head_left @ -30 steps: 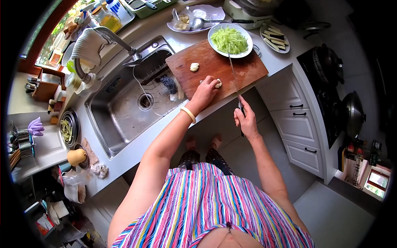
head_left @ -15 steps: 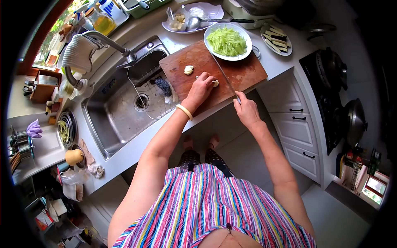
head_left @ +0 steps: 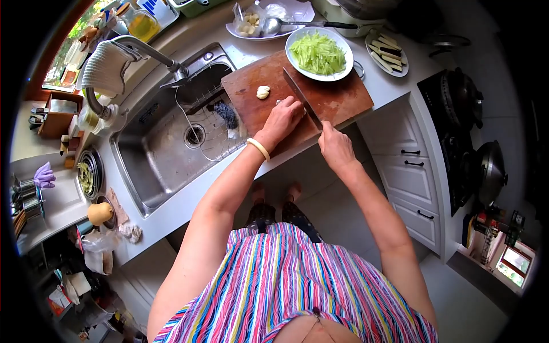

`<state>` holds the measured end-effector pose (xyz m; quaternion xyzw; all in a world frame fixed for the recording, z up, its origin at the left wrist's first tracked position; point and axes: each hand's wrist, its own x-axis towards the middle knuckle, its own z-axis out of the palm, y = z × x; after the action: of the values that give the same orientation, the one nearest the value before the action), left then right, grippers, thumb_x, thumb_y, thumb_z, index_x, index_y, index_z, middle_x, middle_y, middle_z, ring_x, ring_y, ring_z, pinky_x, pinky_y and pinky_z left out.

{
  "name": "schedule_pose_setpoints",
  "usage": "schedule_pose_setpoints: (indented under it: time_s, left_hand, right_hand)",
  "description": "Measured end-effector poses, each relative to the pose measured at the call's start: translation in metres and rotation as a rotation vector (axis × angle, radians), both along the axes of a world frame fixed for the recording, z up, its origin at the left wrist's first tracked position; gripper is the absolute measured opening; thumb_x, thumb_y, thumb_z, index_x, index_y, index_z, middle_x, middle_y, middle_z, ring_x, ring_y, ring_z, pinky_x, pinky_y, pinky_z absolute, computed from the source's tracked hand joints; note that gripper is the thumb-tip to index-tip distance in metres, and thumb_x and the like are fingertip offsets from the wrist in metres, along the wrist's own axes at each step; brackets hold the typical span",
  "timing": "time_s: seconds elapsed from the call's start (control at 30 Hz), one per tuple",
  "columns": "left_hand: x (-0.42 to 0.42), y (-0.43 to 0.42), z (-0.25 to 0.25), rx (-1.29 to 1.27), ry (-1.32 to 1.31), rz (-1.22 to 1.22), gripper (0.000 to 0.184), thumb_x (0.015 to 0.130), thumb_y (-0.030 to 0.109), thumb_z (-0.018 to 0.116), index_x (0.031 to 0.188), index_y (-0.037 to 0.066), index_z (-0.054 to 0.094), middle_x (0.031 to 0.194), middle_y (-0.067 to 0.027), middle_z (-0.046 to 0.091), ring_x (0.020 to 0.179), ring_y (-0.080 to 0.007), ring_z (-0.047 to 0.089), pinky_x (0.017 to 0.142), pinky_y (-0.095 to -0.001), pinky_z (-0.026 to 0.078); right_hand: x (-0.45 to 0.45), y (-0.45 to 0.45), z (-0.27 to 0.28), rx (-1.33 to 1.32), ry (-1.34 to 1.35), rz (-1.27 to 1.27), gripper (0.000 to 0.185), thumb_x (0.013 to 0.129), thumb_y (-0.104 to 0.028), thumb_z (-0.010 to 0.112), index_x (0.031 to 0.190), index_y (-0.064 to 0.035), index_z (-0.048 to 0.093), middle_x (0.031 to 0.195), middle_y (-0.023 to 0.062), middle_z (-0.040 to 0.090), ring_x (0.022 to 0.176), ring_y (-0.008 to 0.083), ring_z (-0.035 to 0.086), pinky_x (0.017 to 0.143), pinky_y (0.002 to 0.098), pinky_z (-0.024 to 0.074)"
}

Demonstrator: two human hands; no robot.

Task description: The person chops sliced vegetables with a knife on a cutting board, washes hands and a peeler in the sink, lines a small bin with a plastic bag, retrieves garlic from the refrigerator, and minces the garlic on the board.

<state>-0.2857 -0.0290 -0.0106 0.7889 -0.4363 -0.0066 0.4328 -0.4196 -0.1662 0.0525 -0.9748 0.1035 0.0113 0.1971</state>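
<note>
A wooden cutting board point(head_left: 246, 91) lies on the counter beside the sink. My right hand point(head_left: 336, 146) is wrapped round the handle of a knife point(head_left: 302, 98), whose long blade lies across the board close to the fingertips of my left hand. My left hand point(head_left: 283, 120) presses down on the board with its fingers bent together over a white garlic clove, now mostly hidden beneath them. Further up and left on the board sit some peeled garlic cloves point(head_left: 263, 92). A white plate of shredded green vegetable point(head_left: 319, 52) rests on the board's far edge.
Left of the board is the steel sink point(head_left: 163, 166) with a faucet point(head_left: 151, 51). Behind the board stands a lilac plate point(head_left: 303, 12) with a bag of garlic and a ladle. A plate of sliced vegetable point(head_left: 387, 54) is at the back right, near the stove point(head_left: 446, 108).
The knife has moved left, from the right of my left hand to right beside its fingertips. My right hand has moved slightly left and up. The garlic under my left hand is now more covered.
</note>
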Motion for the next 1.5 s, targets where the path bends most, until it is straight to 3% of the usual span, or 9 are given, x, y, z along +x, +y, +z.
schedule_pose_setpoints:
  time_s: [0.57,0.8,0.97,1.07,1.5]
  left_hand:
    - [-0.001,0.002,-0.005,-0.036,-0.035,0.004,0.011,0.080,0.006,0.061,0.090,0.005,0.057,0.088,-0.0142,0.053,0.082,-0.0348,0.056,0.070,-0.0403,0.048]
    - [-0.005,0.007,0.001,-0.131,-0.003,0.020,0.008,0.081,0.006,0.060,0.089,0.004,0.057,0.089,-0.0136,0.054,0.081,-0.0344,0.056,0.069,-0.0406,0.048]
    - [0.000,0.000,-0.005,-0.042,-0.021,0.002,0.006,0.082,0.005,0.057,0.088,0.005,0.056,0.089,-0.0141,0.053,0.082,-0.0352,0.056,0.070,-0.0411,0.048]
    - [0.003,0.001,-0.001,-0.030,-0.007,-0.016,0.006,0.082,0.005,0.056,0.088,0.005,0.056,0.089,-0.0144,0.053,0.082,-0.0357,0.056,0.070,-0.0414,0.048]
    - [0.000,0.005,-0.002,-0.113,-0.014,0.030,0.008,0.080,0.002,0.059,0.088,0.004,0.058,0.089,-0.0135,0.055,0.080,-0.0346,0.057,0.070,-0.0394,0.048]
  right_hand:
    - [0.002,0.004,0.008,0.002,0.088,-0.035,0.014,0.087,-0.014,0.049,0.090,-0.0016,0.044,0.072,0.0253,0.062,0.073,0.0439,0.061,0.068,0.0538,0.0480]
    - [0.003,0.000,0.005,-0.028,0.123,-0.038,0.015,0.087,-0.015,0.049,0.092,-0.0016,0.044,0.072,0.0252,0.062,0.073,0.0433,0.061,0.068,0.0535,0.0481]
    - [0.000,0.008,0.001,0.005,-0.006,-0.051,0.016,0.086,-0.015,0.050,0.094,-0.0014,0.045,0.072,0.0249,0.062,0.072,0.0428,0.061,0.068,0.0534,0.0480]
    - [0.006,0.002,0.004,-0.033,0.116,-0.028,0.017,0.086,-0.014,0.050,0.096,-0.0011,0.045,0.072,0.0250,0.062,0.072,0.0429,0.061,0.067,0.0533,0.0479]
    - [0.007,-0.001,0.000,-0.025,0.128,-0.038,0.016,0.086,-0.015,0.049,0.094,-0.0010,0.045,0.072,0.0253,0.062,0.071,0.0442,0.061,0.067,0.0539,0.0476]
